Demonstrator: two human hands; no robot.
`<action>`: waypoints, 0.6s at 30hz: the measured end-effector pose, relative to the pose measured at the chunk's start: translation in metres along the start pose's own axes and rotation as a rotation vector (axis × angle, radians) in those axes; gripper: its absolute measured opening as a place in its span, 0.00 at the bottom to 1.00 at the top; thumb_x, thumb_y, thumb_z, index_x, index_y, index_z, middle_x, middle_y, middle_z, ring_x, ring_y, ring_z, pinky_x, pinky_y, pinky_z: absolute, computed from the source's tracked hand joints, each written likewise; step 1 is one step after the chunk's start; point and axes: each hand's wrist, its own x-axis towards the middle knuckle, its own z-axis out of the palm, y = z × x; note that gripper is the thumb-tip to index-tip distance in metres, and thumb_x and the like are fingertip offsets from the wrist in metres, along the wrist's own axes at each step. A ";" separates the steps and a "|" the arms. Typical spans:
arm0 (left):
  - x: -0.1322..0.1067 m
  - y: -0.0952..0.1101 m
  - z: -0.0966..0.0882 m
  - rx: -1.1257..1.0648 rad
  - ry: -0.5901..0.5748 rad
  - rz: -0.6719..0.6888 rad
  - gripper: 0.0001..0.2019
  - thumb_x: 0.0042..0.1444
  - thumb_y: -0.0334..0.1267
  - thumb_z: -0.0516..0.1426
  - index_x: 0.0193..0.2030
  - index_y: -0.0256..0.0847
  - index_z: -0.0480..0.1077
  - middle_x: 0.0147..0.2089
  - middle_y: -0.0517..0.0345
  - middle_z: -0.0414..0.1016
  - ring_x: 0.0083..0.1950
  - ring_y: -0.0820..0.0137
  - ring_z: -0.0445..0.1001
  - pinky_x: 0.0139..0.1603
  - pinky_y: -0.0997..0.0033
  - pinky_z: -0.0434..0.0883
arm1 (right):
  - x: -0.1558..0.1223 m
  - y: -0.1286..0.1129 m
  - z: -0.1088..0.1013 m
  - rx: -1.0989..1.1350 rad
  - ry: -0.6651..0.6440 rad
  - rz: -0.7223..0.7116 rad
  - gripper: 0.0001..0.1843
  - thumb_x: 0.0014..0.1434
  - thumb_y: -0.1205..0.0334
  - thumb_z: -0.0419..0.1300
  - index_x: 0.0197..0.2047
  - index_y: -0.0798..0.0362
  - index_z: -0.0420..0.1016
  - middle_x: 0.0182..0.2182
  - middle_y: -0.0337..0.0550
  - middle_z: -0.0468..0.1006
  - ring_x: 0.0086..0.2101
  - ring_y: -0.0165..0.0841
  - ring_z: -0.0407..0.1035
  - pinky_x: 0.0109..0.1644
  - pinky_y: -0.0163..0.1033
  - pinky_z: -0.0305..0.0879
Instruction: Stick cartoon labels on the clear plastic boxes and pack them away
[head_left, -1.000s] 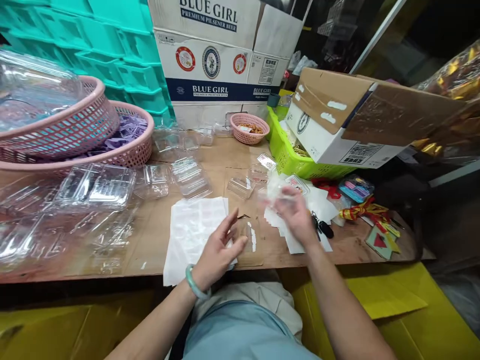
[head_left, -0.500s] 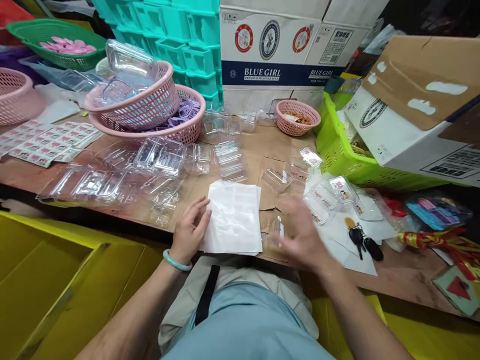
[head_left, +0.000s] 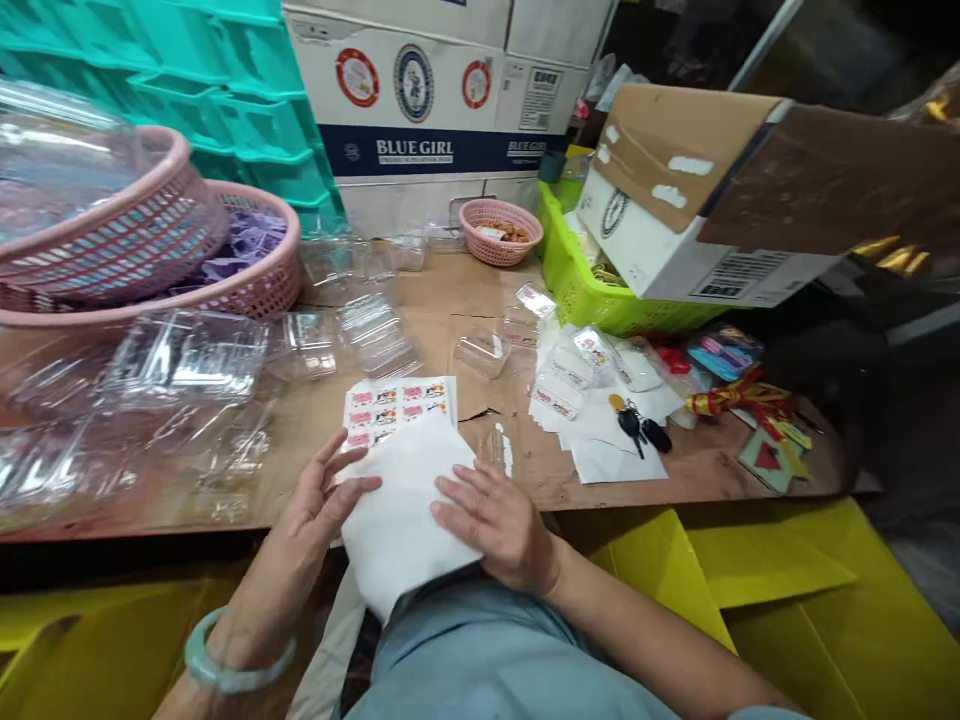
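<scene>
A blank white paper sheet (head_left: 409, 510) lies slanted over the table's front edge and reaches down toward my lap. Beneath its far end, a sheet of printed stickers (head_left: 382, 405) shows red and black pictures. My right hand (head_left: 499, 525) grips the white sheet at its right edge, fingers lying on top and the thumb hidden. At the left edge, my left hand (head_left: 315, 510) is open, with fingers apart and the thumb over the paper. Close beyond my right hand sits a small clear plastic box (head_left: 501, 450); another clear box (head_left: 482, 352) lies farther back.
Clear plastic trays (head_left: 184, 355) crowd the left side. Pink baskets (head_left: 259, 290) stand behind them. On the right are keys (head_left: 631, 428) on papers, packed sticker boxes (head_left: 592, 350) and a lime-green crate (head_left: 570, 265) under a tilted carton (head_left: 675, 190). Yellow cartons (head_left: 787, 560) are below the table.
The top white sheet has come toward me, uncovering printed stickers beneath. My right hand has moved left onto the sheet. The camera view has turned to the right.
</scene>
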 end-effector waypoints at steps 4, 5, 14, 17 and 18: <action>0.016 0.007 0.029 -0.099 -0.179 0.089 0.35 0.52 0.45 0.63 0.66 0.52 0.56 0.68 0.48 0.59 0.62 0.56 0.68 0.54 0.61 0.73 | -0.012 0.007 -0.014 -0.006 -0.017 -0.123 0.31 0.58 0.49 0.60 0.62 0.51 0.63 0.56 0.50 0.73 0.62 0.42 0.59 0.67 0.53 0.51; 0.021 0.008 0.038 -0.097 -0.213 0.127 0.32 0.53 0.43 0.62 0.64 0.49 0.59 0.66 0.47 0.61 0.63 0.55 0.67 0.55 0.59 0.72 | -0.015 0.019 -0.023 -0.022 0.016 -0.051 0.37 0.56 0.44 0.61 0.64 0.51 0.60 0.57 0.52 0.72 0.62 0.43 0.59 0.67 0.54 0.51; 0.055 0.032 0.119 0.085 -0.341 0.610 0.21 0.55 0.27 0.52 0.55 0.43 0.71 0.61 0.50 0.68 0.65 0.62 0.64 0.67 0.57 0.61 | -0.015 0.167 -0.137 -0.487 -0.138 0.612 0.50 0.46 0.41 0.67 0.68 0.44 0.54 0.72 0.46 0.35 0.68 0.55 0.22 0.66 0.69 0.29; 0.071 0.026 0.133 0.255 -0.503 0.681 0.26 0.49 0.21 0.48 0.52 0.43 0.73 0.56 0.50 0.72 0.61 0.63 0.68 0.63 0.57 0.65 | -0.006 0.183 -0.137 -0.485 -0.356 0.491 0.44 0.48 0.41 0.65 0.65 0.45 0.60 0.71 0.46 0.39 0.68 0.55 0.28 0.66 0.68 0.27; 0.076 0.022 0.137 0.326 -0.560 0.697 0.28 0.46 0.20 0.48 0.52 0.43 0.73 0.55 0.51 0.73 0.59 0.63 0.70 0.61 0.57 0.66 | -0.003 0.187 -0.136 -0.494 -0.378 0.471 0.42 0.49 0.42 0.64 0.64 0.47 0.62 0.71 0.47 0.42 0.68 0.55 0.30 0.66 0.67 0.28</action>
